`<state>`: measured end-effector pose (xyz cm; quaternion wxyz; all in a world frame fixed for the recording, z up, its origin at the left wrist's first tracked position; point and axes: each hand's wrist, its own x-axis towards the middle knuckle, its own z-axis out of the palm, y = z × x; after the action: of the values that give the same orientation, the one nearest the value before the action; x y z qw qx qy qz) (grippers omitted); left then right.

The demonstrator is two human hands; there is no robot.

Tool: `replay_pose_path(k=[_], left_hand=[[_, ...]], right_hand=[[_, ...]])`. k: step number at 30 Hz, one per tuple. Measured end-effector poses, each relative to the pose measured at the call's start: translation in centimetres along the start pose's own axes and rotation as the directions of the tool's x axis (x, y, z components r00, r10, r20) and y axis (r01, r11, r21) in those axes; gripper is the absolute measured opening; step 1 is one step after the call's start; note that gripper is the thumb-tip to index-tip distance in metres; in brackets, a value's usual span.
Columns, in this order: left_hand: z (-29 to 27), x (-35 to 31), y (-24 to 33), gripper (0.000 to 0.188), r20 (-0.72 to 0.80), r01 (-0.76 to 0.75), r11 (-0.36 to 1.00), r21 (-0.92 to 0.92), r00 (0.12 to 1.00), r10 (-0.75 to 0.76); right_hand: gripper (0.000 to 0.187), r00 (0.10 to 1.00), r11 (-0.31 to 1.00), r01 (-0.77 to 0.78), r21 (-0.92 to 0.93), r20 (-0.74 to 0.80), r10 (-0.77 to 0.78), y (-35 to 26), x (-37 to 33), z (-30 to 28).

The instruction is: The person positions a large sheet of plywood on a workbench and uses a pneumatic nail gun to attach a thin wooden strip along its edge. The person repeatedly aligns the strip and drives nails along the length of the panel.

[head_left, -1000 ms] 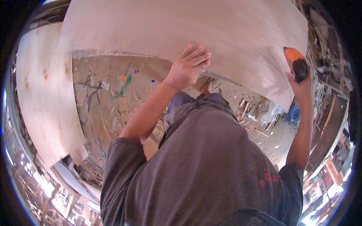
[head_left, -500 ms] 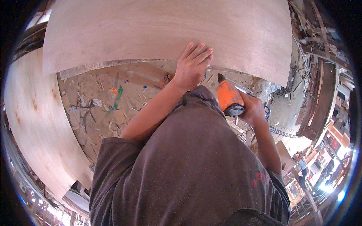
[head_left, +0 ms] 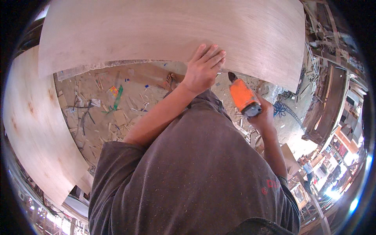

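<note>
A large pale plywood sheet spans the top of the view. My left hand lies on its near edge, palm down, fingers stretched out over the wood. To the right, my right hand is wrapped round an orange nail gun. The tool's dark nose points up and left, close by the sheet's near edge; whether it touches cannot be made out. Most of the grip is hidden by the tool body and my fingers.
Another plywood sheet lies on the left. Wood scraps and a green strip litter the floor. A coiled blue air hose runs at the right, near dark boards. A person stands far off at lower right.
The nail gun in my right hand has shifted slightly right and turned more upright, nose nearer the sheet's edge. My left hand stays on the sheet.
</note>
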<state>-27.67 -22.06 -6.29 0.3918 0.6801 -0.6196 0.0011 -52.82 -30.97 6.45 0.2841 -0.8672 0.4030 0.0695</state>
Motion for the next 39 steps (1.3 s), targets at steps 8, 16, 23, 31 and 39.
replay_pose_path(k=[8, 16, 23, 31, 39], left_hand=[[-0.3, 0.3, 0.1, 0.032, 0.025, 0.005, 1.000, -0.005, 1.000, -0.005], [0.3, 0.2, 0.0, 0.032, -0.048, 0.002, 1.000, -0.025, 0.999, -0.003], [0.2, 0.3, 0.0, 0.033, -0.043, -0.002, 1.000, -0.011, 0.999, 0.002], [0.2, 0.2, 0.1, 0.030, -0.053, 0.010, 1.000, -0.029, 0.999, -0.011], [0.1, 0.1, 0.2, 0.026, -0.021, 0.017, 0.999, -0.037, 1.000, -0.018]], right_hand=[[0.050, 0.981, 0.985, -0.162, 0.051, -0.101, 0.167, -2.1, 2.3, -3.7], [0.049, 0.971, 0.943, -0.238, 0.232, 0.087, 0.223, -4.0, 4.5, -4.7], [0.051, 0.963, 0.953, -0.271, 0.133, 0.052, 0.266, -3.3, 4.4, -4.6], [0.043, 0.975, 0.964, -0.211, 0.161, 0.101, 0.196, -4.8, 5.2, -5.5], [0.045, 0.946, 0.967, -0.252, 0.029, 0.220, 0.240, -5.6, 6.2, -6.9]])
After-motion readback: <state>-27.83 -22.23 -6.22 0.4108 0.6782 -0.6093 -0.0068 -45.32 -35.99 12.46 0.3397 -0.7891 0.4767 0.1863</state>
